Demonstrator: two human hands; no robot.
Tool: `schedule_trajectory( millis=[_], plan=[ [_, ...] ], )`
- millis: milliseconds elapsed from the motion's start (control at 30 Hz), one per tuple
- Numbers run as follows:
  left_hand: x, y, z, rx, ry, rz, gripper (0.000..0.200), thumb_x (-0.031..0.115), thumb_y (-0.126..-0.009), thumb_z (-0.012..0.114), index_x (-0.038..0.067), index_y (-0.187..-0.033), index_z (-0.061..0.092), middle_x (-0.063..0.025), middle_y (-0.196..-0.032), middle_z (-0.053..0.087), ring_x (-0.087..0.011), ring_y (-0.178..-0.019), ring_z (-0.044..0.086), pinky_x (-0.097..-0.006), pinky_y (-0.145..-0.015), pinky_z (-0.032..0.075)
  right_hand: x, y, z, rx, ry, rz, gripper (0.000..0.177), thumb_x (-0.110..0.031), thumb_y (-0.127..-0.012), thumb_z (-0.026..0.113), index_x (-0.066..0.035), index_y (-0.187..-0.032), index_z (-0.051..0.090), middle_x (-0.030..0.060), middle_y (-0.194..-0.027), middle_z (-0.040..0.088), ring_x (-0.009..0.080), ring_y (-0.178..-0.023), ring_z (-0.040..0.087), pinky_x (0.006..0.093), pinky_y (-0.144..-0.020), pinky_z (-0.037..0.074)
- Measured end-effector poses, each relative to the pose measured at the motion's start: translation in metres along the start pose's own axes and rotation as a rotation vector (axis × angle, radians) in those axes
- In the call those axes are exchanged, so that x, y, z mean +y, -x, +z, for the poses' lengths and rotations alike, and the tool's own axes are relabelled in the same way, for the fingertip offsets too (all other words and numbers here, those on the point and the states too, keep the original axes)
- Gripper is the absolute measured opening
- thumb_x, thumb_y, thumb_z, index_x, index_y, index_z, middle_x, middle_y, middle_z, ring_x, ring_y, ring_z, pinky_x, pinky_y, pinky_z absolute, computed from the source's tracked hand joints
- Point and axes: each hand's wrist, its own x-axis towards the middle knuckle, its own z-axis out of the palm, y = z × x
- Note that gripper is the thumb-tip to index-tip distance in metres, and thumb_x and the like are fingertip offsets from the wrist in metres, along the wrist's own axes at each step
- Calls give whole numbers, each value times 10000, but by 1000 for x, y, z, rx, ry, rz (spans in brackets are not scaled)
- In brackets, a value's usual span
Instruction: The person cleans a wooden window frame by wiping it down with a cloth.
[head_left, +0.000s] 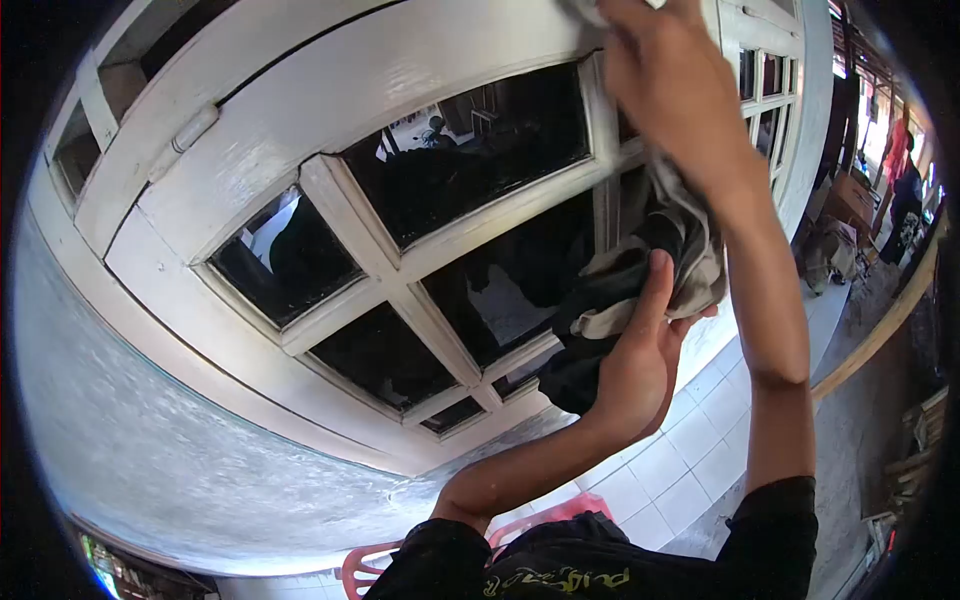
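Note:
A bunched cloth (700,255), beige-grey with dark parts, hangs in front of the right side of a white-framed window (400,275). Its lower folds rest in my left hand (640,375), which is closed around them with the thumb on top. Higher up, my right hand (670,90) is closed at the upper part of the window frame, with pale cloth showing by its fingers at the top edge of the view. More cloth runs down behind my right wrist toward the left hand. My right fingertips are partly hidden.
Dark glass panes (480,150) reflect the surroundings. A metal hinge (190,135) sits on the left of the frame, above a grey wall (200,420). Below are white floor tiles (660,470) and a red plastic chair (365,570). Cardboard boxes (850,205) stand far right.

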Motion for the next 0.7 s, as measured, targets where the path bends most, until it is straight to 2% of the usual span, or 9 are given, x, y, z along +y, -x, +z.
schedule_trajectory(
  millis=[33, 67, 167, 233, 267, 400, 500, 600, 700],
  plan=[
    [1, 0, 1, 9, 13, -4, 472, 345, -996, 488, 76, -1375, 404, -69, -1338, 499, -178, -1222, 477, -388, -1002, 381, 6, -4, -2, -4, 17, 41, 147, 7, -814, 536, 49, -904, 645, 299, -1027, 506, 468, -824, 583, 473, -695, 526],
    [0, 0, 3, 15, 25, -11, 465, 341, -995, 491, 84, -1373, 407, -66, -1331, 506, -179, -1217, 481, -385, -999, 384, 10, -8, -7, -46, -77, 160, 149, -18, -815, 560, 15, -919, 662, 297, -1053, 509, 453, -912, 579, 475, -759, 513],
    [1, 4, 8, 58, 25, 12, 447, 330, -992, 502, 95, -1363, 419, -64, -1314, 521, -189, -1206, 493, -393, -998, 392, -23, 7, 9, -175, 82, 176, 273, -146, -826, 554, -65, -1070, 647, 280, -1057, 522, 430, -905, 625, 506, -781, 532],
    [1, 4, 4, 78, 25, 36, 434, 318, -992, 505, 95, -1356, 426, -60, -1316, 523, -206, -1204, 499, -406, -1008, 397, -34, 15, 6, -80, -88, 11, 250, -130, -839, 558, -26, -1056, 625, 234, -1026, 527, 423, -792, 620, 476, -720, 523],
    [4, 6, 5, 84, 21, 28, 433, 316, -992, 506, 96, -1356, 425, -60, -1318, 522, -207, -1205, 500, -408, -1009, 399, -27, 10, 6, -45, -80, 30, 257, -179, -854, 555, -32, -1050, 633, 227, -1007, 527, 414, -794, 619, 481, -713, 517],
    [15, 14, 2, 94, 28, 22, 435, 300, -990, 515, 94, -1359, 416, -77, -1318, 520, -216, -1217, 498, -414, -1009, 410, -11, -7, 4, -65, 33, 262, 254, -227, -867, 536, -41, -1004, 640, 225, -1003, 529, 412, -783, 621, 494, -720, 513],
    [16, 16, 2, 120, 38, 47, 440, 302, -985, 525, 98, -1357, 414, -78, -1312, 521, -215, -1212, 500, -414, -1004, 415, -56, 2, 4, -141, -40, 124, 221, -225, -867, 531, -49, -937, 645, 209, -1016, 542, 408, -740, 624, 480, -692, 527],
    [19, 22, 0, 125, 51, 52, 466, 324, -965, 560, 99, -1348, 418, -70, -1315, 518, -207, -1212, 493, -401, -998, 404, -58, -1, 2, -105, -110, 77, 210, -223, -862, 532, -51, -899, 647, 205, -1017, 548, 407, -713, 624, 480, -677, 531],
    [31, 34, 11, 203, 19, 40, 488, 354, -955, 574, 109, -1347, 420, -60, -1327, 511, -200, -1218, 484, -393, -996, 387, -30, -17, 4, -57, -19, 212, 215, -221, -851, 532, -44, -905, 642, 225, -1026, 543, 415, -707, 623, 490, -671, 533]
  ],
)
